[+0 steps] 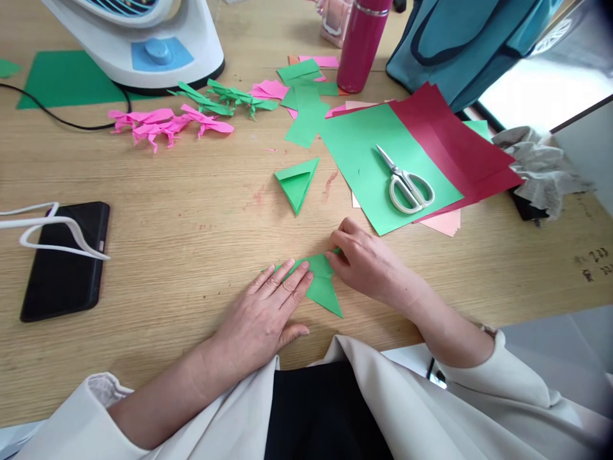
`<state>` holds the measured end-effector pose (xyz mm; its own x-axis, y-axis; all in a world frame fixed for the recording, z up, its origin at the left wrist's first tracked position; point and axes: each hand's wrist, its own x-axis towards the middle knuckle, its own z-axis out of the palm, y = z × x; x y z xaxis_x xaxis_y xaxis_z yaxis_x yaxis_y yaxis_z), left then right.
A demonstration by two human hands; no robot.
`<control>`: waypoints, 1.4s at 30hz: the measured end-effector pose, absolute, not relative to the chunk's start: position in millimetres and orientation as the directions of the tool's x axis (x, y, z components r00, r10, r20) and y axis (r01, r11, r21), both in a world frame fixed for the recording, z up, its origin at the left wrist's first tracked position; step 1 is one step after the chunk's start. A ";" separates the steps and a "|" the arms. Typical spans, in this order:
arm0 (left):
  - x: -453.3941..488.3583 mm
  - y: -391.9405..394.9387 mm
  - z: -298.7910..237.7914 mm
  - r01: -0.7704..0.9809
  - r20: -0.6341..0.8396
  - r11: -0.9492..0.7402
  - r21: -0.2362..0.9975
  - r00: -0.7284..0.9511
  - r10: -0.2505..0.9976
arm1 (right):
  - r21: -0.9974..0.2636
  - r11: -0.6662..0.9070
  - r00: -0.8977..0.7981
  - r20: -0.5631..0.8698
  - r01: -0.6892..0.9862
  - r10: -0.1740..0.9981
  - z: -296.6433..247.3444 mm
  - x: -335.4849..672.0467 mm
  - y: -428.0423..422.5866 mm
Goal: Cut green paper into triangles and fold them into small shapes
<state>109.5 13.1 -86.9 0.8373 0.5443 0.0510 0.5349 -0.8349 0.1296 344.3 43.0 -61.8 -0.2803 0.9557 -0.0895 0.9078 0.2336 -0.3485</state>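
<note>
Left hand [268,306] lies flat, pinning the green paper [322,285] to the surface [191,243]; right hand [366,259] pinches its fold at lower centre.

A desk for paper craft, likely in an office or study. The wood-grain surface [191,211] carries coloured paper sheets [383,160] and scissors [407,185] at 2 o'clock, folded paper figures [158,122] and a desk fan [143,38] at 11, a phone [64,259] at 9, a flask [361,41] at 12.

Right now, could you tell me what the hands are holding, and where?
Green folded paper: left hand presses its left part flat; right hand pinches its upper right corner.
</note>
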 end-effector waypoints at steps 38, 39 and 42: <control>114.0 10.0 -90.4 0.565 0.046 -0.818 0.106 0.819 0.572 | -0.117 0.479 -0.453 0.195 0.870 0.870 -87.0 346.7 -41.9; 113.3 9.9 -91.5 0.562 0.051 -0.821 0.100 0.821 0.569 | -0.124 0.475 -0.448 0.194 0.871 0.873 -86.5 346.5 -41.8; 110.9 10.2 -94.8 0.547 0.054 -0.831 0.096 0.831 0.553 | -0.155 0.467 -0.436 0.196 0.871 0.878 -85.4 345.9 -41.0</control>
<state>110.9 10.2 -94.8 0.8312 0.5534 0.0537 0.5473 -0.8314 0.0963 345.9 -41.0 -85.4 -0.4363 0.8782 0.1959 0.8706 0.4670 -0.1549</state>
